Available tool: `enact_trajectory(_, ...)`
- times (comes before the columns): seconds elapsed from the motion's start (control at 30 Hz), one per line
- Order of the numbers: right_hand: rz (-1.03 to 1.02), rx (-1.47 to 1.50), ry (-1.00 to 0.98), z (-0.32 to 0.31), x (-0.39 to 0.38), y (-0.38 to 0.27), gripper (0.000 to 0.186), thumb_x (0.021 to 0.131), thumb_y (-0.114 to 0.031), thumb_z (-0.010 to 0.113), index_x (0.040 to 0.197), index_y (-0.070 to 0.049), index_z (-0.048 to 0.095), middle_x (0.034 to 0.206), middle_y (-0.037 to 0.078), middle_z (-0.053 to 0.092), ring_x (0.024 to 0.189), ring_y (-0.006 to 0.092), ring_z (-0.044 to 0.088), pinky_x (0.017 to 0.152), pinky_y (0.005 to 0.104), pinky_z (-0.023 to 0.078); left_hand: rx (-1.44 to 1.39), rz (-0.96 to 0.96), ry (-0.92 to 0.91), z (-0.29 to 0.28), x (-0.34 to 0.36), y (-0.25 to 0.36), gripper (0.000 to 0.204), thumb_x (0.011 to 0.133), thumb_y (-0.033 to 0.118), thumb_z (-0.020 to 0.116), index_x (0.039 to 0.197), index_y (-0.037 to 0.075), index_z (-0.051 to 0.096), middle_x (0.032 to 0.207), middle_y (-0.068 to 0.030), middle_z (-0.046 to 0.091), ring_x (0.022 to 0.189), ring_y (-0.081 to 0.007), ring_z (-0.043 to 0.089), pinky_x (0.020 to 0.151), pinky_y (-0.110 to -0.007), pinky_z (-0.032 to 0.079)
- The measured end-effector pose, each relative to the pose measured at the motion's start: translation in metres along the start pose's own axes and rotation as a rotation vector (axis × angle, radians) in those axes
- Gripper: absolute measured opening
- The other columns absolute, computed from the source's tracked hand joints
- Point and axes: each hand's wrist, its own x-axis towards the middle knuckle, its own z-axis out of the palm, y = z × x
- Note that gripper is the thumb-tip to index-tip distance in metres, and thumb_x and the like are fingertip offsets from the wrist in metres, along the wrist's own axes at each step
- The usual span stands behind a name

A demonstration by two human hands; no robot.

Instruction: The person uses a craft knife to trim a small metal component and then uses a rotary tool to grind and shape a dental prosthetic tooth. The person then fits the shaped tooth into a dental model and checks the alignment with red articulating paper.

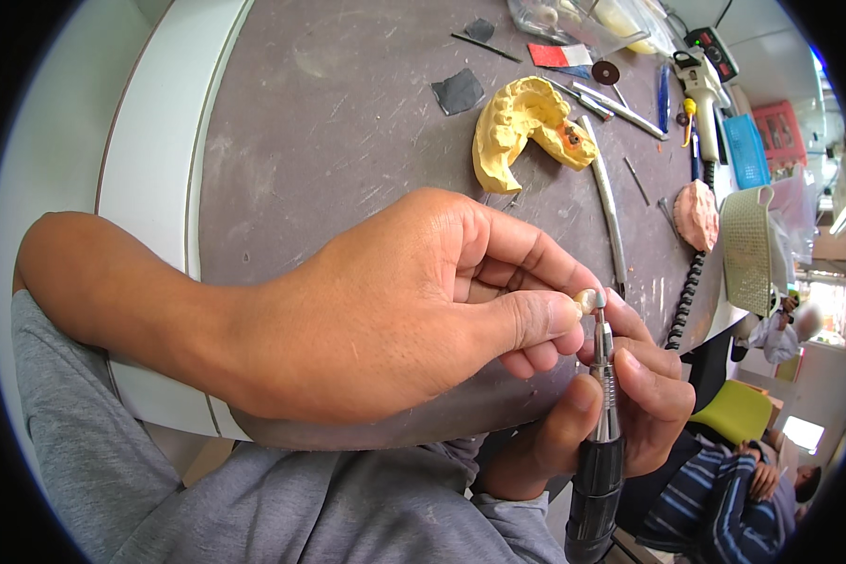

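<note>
A small cream-coloured dental crown [586, 301] is pinched between the thumb and index finger of my left hand [376, 310]. My right hand [656, 404] is wrapped round a black and silver dental handpiece [598, 470], which stands nearly upright. Its greyish grinding tip [600, 300] is right beside the crown and seems to touch it. Both hands are close together, their fingertips meeting near the tip. Just beyond them, a yellow plaster dental model [506, 136] rests on the dark bench mat [320, 122]; a reddish patch with dark spots shows on its right arm.
Behind the model lie dark abrasive sheet pieces [458, 91], a cutting disc [605, 73], and several thin tools. To the right are a grey rod [606, 207], a pink dental model [697, 216], a coiled black cord [686, 299] and a woven basket [750, 252]. A seated person [714, 498] is at lower right.
</note>
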Motion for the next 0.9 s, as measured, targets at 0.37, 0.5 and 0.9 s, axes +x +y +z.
enact_trajectory(0.37,0.041,-0.009,0.024,0.002,0.0037,-0.0046,0.031,0.081,-0.009,0.073,0.099,0.004,0.051,0.077,0.014,0.059,0.076,0.0292,0.068,0.08,0.0434,0.06,0.04,-0.004,-0.001,-0.001,-0.0005,0.0005,0.031,0.097,0.013,0.057,0.121,-0.007,0.057,0.096,-0.0076,0.066,0.084,-0.0078,0.062,0.077,-0.022,0.052)
enact_trajectory(0.5,0.053,-0.008,0.017,0.0019,0.0045,-0.0064,0.031,0.082,-0.01,0.073,0.098,0.003,0.05,0.077,0.014,0.059,0.076,0.0282,0.068,0.081,0.0443,0.06,0.025,0.003,-0.002,-0.0017,-0.001,-0.0006,0.031,0.096,0.013,0.058,0.121,-0.006,0.057,0.096,-0.0075,0.066,0.084,-0.0076,0.061,0.077,-0.022,0.053)
enact_trajectory(0.9,0.04,0.011,0.005,-0.0012,-0.0002,-0.0044,0.032,0.078,-0.009,0.075,0.1,0.003,0.054,0.078,0.014,0.06,0.076,0.0256,0.068,0.085,0.0479,0.058,0.0,-0.001,-0.004,-0.0003,-0.0014,0.0007,0.031,0.096,0.014,0.058,0.121,-0.005,0.057,0.098,-0.0071,0.067,0.086,-0.0075,0.062,0.077,-0.022,0.053)
